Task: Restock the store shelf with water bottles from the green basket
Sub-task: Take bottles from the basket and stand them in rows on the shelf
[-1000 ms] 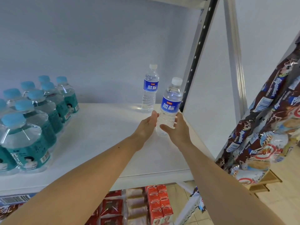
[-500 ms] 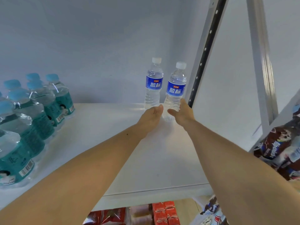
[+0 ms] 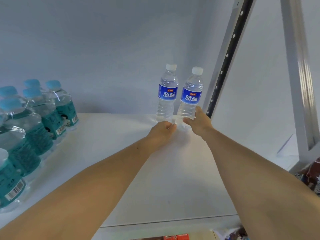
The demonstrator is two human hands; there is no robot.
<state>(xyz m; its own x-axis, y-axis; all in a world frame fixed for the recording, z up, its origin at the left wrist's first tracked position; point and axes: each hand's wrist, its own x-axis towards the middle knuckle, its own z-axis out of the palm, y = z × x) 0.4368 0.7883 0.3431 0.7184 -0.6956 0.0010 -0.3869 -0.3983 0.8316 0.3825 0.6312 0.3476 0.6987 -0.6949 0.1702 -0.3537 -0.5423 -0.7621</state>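
Observation:
Two clear water bottles with blue labels and white caps stand upright side by side at the back right of the white shelf [image 3: 107, 153]. My right hand [image 3: 199, 123] wraps around the base of the right bottle [image 3: 191, 96], thumb on its left and fingers on its right. Just in front of the left bottle [image 3: 167, 94], my left hand [image 3: 162, 131] rests on the shelf with its fingers curled and nothing in them. The green basket is out of view.
Several shrink-wrapped bottles with teal labels and light blue caps [image 3: 34, 118] fill the shelf's left side. A black perforated upright [image 3: 225, 63] rises right behind the right bottle. Snack bags [image 3: 311, 177] hang at the lower right, and red cartons [image 3: 176, 237] sit below the shelf.
The right bottle has gone from the shelf's middle to the back, beside the other bottle. My left hand came off it and curled shut. The view moved closer in.

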